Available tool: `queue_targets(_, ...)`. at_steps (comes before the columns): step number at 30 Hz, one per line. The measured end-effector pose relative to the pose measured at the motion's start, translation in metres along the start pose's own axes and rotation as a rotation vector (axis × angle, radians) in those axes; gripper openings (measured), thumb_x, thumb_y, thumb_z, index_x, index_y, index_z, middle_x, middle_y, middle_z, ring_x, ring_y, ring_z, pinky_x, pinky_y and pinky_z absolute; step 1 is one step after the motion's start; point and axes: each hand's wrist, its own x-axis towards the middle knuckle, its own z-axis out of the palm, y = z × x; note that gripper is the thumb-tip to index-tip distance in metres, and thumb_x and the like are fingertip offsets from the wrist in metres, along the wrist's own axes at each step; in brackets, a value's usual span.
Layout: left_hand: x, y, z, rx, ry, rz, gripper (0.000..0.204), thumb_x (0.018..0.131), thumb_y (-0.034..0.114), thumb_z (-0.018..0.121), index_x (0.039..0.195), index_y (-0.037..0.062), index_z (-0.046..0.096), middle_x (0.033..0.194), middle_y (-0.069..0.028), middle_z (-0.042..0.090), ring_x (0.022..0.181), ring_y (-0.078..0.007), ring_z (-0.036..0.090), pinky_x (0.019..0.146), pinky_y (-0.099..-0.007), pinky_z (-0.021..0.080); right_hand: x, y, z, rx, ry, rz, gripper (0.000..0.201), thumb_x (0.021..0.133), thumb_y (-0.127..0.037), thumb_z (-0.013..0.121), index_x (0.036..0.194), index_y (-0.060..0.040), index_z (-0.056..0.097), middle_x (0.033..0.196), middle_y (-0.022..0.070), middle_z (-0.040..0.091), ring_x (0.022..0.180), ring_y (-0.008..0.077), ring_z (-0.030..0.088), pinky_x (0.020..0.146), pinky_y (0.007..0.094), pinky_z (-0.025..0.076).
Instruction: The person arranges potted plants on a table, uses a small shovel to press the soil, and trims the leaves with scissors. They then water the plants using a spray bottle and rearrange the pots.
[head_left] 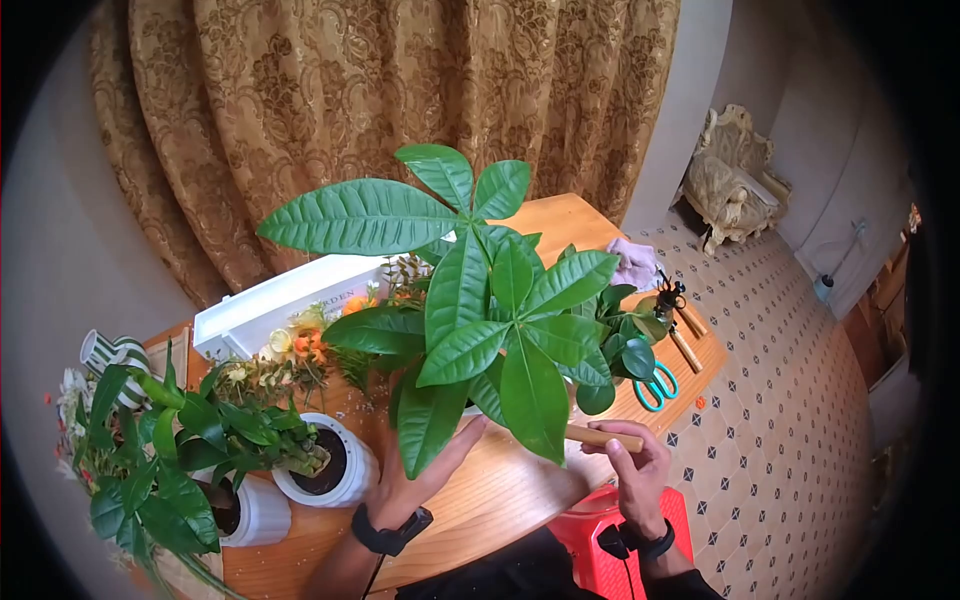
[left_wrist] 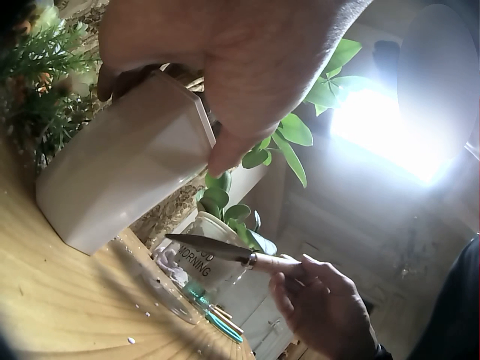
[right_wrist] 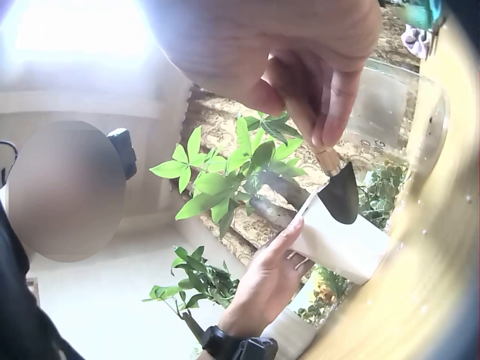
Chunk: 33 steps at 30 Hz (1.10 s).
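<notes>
My left hand (head_left: 432,468) grips the rim of a tall white plant pot (left_wrist: 124,165), which stands on the wooden table. From that pot rises a broad-leaved green plant (head_left: 460,290); its leaves cover most of the pot in the head view. My right hand (head_left: 640,468) holds a small trowel (right_wrist: 341,196) by its wooden handle. The dark, pointed blade is beside the pot's rim in the right wrist view. In the left wrist view, the trowel overlaps a clear container (left_wrist: 206,259) lettered "MORNING", with a round-leaved plant above it.
Two potted plants in white pots (head_left: 345,480) stand at the left. Behind them are a white planter box (head_left: 290,295) and orange and yellow flowers (head_left: 310,340). Teal scissors (head_left: 655,387), wooden-handled tools (head_left: 686,350) and a lilac cloth (head_left: 633,263) lie right. A red stool (head_left: 580,530) stands near the table's front edge.
</notes>
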Motion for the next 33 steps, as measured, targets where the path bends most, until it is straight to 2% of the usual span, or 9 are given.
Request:
queue_targets(2, 0.002, 0.001, 0.0, -0.027, -0.011, -0.009, 0.04, 0.086, 0.014, 0.078, 0.122, 0.0011, 0.065, 0.122, -0.0182, 0.065, 0.118, -0.0397, 0.055, 0.106, -0.0504, 0.04, -0.003, -0.007, 0.003, -0.046, 0.084, -0.151, 0.021, 0.098, -0.002, 0.061, 0.115, 0.0104, 0.063, 0.115, 0.0226, 0.067, 0.1, 0.03, 0.07, 0.087, 0.0425, 0.062)
queue_targets(4, 0.007, 0.004, 0.001, 0.092, 0.086, 0.105, 0.032, 0.087, 0.021, 0.081, 0.109, 0.0013, 0.069, 0.096, -0.0118, 0.072, 0.082, -0.0263, 0.068, 0.073, -0.0393, 0.053, -0.004, -0.012, 0.002, -0.078, 0.116, -0.23, 0.021, 0.098, -0.004, 0.062, 0.113, 0.0103, 0.063, 0.113, 0.0229, 0.067, 0.098, 0.0304, 0.07, 0.084, 0.0431, 0.063)
queue_targets(7, 0.008, 0.022, 0.003, 0.009, 0.113, 0.049, 0.029, 0.087, 0.02, 0.081, 0.106, 0.0002, 0.069, 0.094, -0.0121, 0.072, 0.08, -0.0262, 0.068, 0.071, -0.0395, 0.053, -0.007, -0.022, -0.007, -0.119, 0.178, -0.349, 0.022, 0.097, -0.008, 0.063, 0.11, 0.01, 0.063, 0.11, 0.0234, 0.066, 0.096, 0.0308, 0.069, 0.081, 0.0439, 0.063)
queue_targets(11, 0.005, 0.012, 0.008, 0.023, 0.071, -0.083, 0.028, 0.087, 0.019, 0.08, 0.104, -0.0007, 0.07, 0.093, -0.0127, 0.072, 0.081, -0.0265, 0.068, 0.071, -0.0396, 0.053, -0.007, -0.029, -0.015, -0.077, 0.219, -0.417, 0.026, 0.098, -0.016, 0.065, 0.106, 0.009, 0.063, 0.105, 0.0227, 0.066, 0.091, 0.0295, 0.069, 0.077, 0.0424, 0.063)
queue_targets(20, 0.0, -0.011, 0.009, 0.253, -0.037, 0.132, 0.023, 0.091, 0.019, 0.075, 0.099, -0.0014, 0.068, 0.089, -0.0137, 0.07, 0.077, -0.0271, 0.065, 0.07, -0.0415, 0.051, -0.006, -0.028, -0.016, -0.155, 0.208, -0.433, 0.027, 0.099, -0.021, 0.065, 0.102, 0.0067, 0.064, 0.097, 0.0193, 0.068, 0.084, 0.0251, 0.068, 0.072, 0.0359, 0.06)
queue_targets(23, 0.001, -0.001, 0.008, 0.235, -0.024, 0.041, 0.024, 0.091, 0.019, 0.075, 0.099, -0.0013, 0.067, 0.09, -0.0136, 0.07, 0.079, -0.0276, 0.065, 0.072, -0.0417, 0.051, -0.002, -0.021, -0.02, -0.243, 0.208, -0.527, 0.029, 0.102, -0.024, 0.062, 0.101, 0.0044, 0.061, 0.092, 0.0178, 0.066, 0.079, 0.0234, 0.067, 0.067, 0.0325, 0.057)
queue_targets(25, 0.002, -0.001, 0.011, 0.03, 0.002, -0.129, 0.026, 0.09, 0.019, 0.076, 0.1, -0.0021, 0.067, 0.09, -0.0133, 0.07, 0.081, -0.0272, 0.065, 0.074, -0.042, 0.052, 0.002, -0.025, -0.019, -0.194, 0.226, -0.546, 0.03, 0.104, -0.027, 0.058, 0.099, 0.0023, 0.057, 0.089, 0.0169, 0.065, 0.075, 0.022, 0.065, 0.064, 0.0305, 0.054)
queue_targets(31, 0.005, 0.015, 0.006, -0.07, 0.015, -0.141, 0.038, 0.087, 0.019, 0.079, 0.111, -0.0045, 0.063, 0.1, -0.0148, 0.069, 0.093, -0.0281, 0.066, 0.083, -0.0413, 0.052, 0.036, -0.078, -0.021, 0.093, 0.278, -0.488, 0.033, 0.108, -0.032, 0.048, 0.089, -0.0049, 0.048, 0.072, 0.008, 0.053, 0.058, 0.0129, 0.051, 0.05, 0.0238, 0.039)
queue_targets(33, 0.004, 0.015, 0.006, -0.066, 0.024, -0.142, 0.044, 0.086, 0.02, 0.08, 0.116, -0.0052, 0.06, 0.105, -0.0163, 0.068, 0.098, -0.0291, 0.066, 0.087, -0.0413, 0.052, 0.053, -0.092, -0.031, 0.042, -0.027, -0.269, 0.029, 0.107, -0.029, 0.052, 0.093, -0.0038, 0.053, 0.065, 0.0006, 0.045, 0.053, 0.0087, 0.044, 0.047, 0.0228, 0.033)
